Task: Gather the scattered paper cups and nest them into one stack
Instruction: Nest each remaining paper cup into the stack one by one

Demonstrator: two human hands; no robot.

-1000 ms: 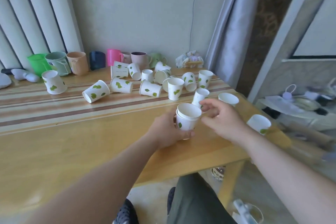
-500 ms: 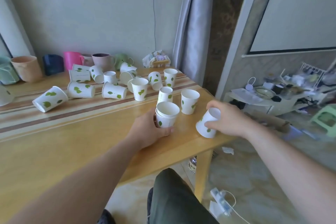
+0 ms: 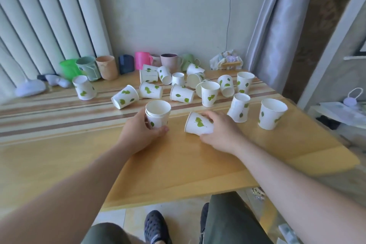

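My left hand [image 3: 138, 134] grips a short upright stack of nested white paper cups [image 3: 158, 114] with green leaf prints, standing on the wooden table [image 3: 178, 164]. To its right my right hand [image 3: 219, 130] holds a single cup [image 3: 198, 124] tipped on its side, its mouth toward the stack. Two upright cups [image 3: 238, 110] [image 3: 271, 114] stand right of that hand. Several more leaf-print cups, some upright like the middle one [image 3: 209, 94], some lying down like the left one [image 3: 125, 99], are scattered behind.
A row of coloured plastic mugs [image 3: 107, 67] lines the back wall, with a crumpled packet [image 3: 226, 61] at the right. A white object [image 3: 29, 89] lies at the far left. The table's right edge drops off near a curtain [image 3: 277, 25]. My knees and shoe show below the front edge.
My right hand picked up a cup near the table's right edge and carried it left toward the stack. My left hand kept hold of the stack. The view swung right, then back left.
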